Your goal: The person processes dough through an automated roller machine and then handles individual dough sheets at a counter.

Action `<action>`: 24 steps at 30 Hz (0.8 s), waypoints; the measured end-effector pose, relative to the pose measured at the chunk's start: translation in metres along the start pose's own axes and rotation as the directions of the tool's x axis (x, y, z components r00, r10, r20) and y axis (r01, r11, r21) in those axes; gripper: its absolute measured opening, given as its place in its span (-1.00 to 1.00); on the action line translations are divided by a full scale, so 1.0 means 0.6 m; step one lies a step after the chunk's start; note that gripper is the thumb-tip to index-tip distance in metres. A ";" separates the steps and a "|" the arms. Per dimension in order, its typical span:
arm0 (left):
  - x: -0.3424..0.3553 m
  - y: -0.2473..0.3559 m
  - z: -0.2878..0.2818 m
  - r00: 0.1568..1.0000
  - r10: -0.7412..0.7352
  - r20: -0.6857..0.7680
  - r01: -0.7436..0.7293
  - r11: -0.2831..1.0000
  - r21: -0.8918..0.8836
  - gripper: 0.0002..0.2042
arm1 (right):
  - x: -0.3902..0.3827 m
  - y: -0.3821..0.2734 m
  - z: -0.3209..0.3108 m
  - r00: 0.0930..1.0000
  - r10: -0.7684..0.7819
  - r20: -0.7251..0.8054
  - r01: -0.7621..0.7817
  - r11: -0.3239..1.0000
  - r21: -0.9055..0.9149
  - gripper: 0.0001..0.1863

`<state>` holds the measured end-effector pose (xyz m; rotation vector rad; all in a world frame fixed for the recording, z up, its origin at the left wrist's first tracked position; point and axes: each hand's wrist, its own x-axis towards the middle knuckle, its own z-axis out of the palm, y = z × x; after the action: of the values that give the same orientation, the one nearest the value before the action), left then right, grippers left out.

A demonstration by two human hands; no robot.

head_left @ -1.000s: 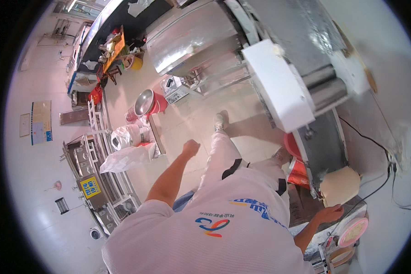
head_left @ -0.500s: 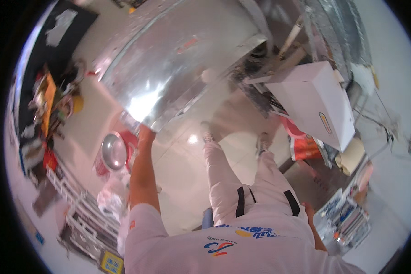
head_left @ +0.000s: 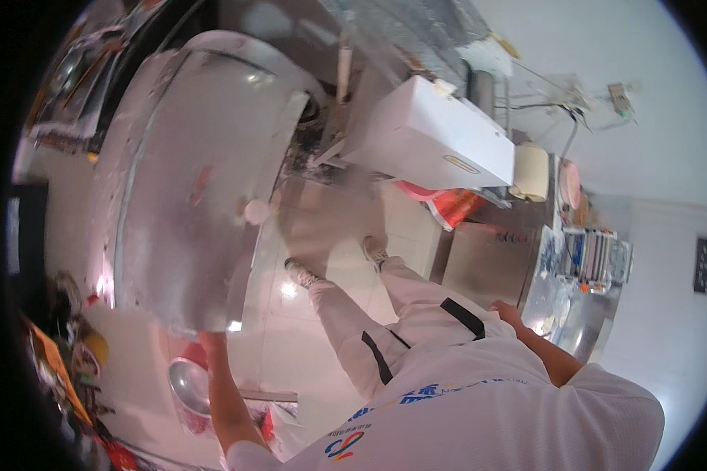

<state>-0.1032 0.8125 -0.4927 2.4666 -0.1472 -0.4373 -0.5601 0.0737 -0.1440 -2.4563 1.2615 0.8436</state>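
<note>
The left hand (head_left: 214, 341) has reached the metal table (head_left: 173, 235) corner, within touch, its hold and the right hand's (head_left: 508, 312) unclear

i see a broad stainless-steel table (head_left: 173, 235), a pale round lump (head_left: 256, 211) near its long edge and a short red mark (head_left: 202, 185) on its top. shoes (head_left: 302, 273) stand on the glossy tiled floor (head_left: 269, 345).

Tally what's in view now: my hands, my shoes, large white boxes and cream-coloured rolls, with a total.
Hands: 2, left hand and right hand
Shoes: 2
Large white box: 1
Cream-coloured roll: 1
Total: 6
</note>
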 end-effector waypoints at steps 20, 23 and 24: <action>0.105 0.029 -0.010 0.988 -0.149 0.041 0.151 0.986 -0.070 -0.78 | -0.025 -0.014 0.025 0.986 -0.070 0.149 0.062 0.996 0.060 -0.62; 0.103 0.023 -0.023 0.972 -0.233 0.028 0.235 0.957 -0.171 -0.80 | -0.002 -0.003 0.025 0.981 -0.139 0.134 0.135 0.990 0.042 -0.66; 0.094 0.019 -0.028 0.959 -0.282 0.035 0.283 0.931 -0.232 -0.81 | 0.000 0.012 0.027 0.977 -0.164 0.136 0.158 0.986 0.049 -0.67</action>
<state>-0.0444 0.8008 -0.4889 2.2579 0.2513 -0.5445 -0.5721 0.0774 -0.1567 -2.3852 1.0062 0.9204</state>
